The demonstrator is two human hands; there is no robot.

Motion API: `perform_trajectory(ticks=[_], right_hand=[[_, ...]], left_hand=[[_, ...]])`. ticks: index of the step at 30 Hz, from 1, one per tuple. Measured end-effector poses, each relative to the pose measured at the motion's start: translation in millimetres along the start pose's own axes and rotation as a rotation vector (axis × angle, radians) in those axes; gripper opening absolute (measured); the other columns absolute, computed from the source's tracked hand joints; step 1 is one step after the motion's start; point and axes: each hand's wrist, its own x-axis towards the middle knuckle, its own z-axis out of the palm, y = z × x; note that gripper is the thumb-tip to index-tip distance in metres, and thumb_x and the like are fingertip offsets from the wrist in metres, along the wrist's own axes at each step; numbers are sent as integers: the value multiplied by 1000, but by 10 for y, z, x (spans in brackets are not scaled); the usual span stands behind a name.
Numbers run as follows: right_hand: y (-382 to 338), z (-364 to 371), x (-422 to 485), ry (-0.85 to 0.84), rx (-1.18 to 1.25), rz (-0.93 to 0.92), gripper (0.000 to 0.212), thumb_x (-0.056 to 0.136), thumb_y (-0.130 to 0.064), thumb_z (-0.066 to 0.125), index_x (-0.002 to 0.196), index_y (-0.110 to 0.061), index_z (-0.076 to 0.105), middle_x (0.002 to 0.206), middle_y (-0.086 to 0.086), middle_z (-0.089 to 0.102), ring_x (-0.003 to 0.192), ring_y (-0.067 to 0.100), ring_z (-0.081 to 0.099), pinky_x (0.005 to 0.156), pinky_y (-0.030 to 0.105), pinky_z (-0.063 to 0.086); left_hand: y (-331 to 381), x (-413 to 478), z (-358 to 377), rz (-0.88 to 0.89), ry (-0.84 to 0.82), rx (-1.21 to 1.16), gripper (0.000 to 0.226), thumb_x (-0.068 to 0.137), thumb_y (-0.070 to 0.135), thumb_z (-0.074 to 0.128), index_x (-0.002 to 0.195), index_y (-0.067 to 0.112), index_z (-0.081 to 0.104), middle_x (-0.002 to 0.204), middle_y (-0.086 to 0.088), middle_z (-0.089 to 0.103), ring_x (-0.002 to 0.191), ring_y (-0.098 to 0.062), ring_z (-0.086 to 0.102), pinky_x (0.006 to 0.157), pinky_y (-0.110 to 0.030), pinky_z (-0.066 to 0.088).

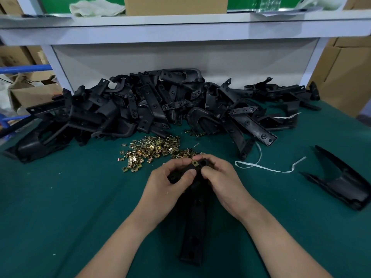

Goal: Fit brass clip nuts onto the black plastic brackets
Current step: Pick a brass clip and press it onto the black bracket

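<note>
Both hands curl round the far end of a long black bracket over green felt: left hand grips its side, right hand pinches beside a brass clip nut seated there. Loose clip nuts lie just beyond, under a bracket heap against a white shelf frame.

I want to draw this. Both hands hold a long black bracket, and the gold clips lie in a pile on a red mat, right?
Almost. The head view shows the mat is dark green, not red. The left hand and right hand do hold the long black bracket, and the gold clips lie piled on that mat.
</note>
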Motion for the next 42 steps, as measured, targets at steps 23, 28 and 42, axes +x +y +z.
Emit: perform_trajectory(ticks=[23, 28, 42], right_hand=[[33, -18, 16, -6, 5, 11, 37, 72, -14, 50, 95, -29, 76, 93, 1, 76, 86, 14, 72, 78, 32, 59], [33, -21, 14, -9, 13, 14, 37, 73, -14, 51, 95, -29, 76, 92, 0, 76, 84, 13, 72, 74, 29, 57], [5, 7, -30, -1, -27, -22, 29, 78, -20, 52, 91, -31, 75, 83, -4, 73, 77, 10, 68, 69, 27, 57]], left_hand=[[-11, 2, -14, 26, -16, 33, 20, 94, 22, 69, 112, 31, 71, 94, 13, 74, 77, 3, 66, 71, -14, 50], [-9, -4, -19, 26, -22, 25, 21, 94, 22, 69, 112, 32, 71, 92, 15, 74, 77, 4, 65, 71, -13, 49], [22, -18, -13, -17, -22, -17, 20, 94, 21, 69, 109, 32, 73, 85, 9, 75, 72, -2, 68, 64, -15, 51]])
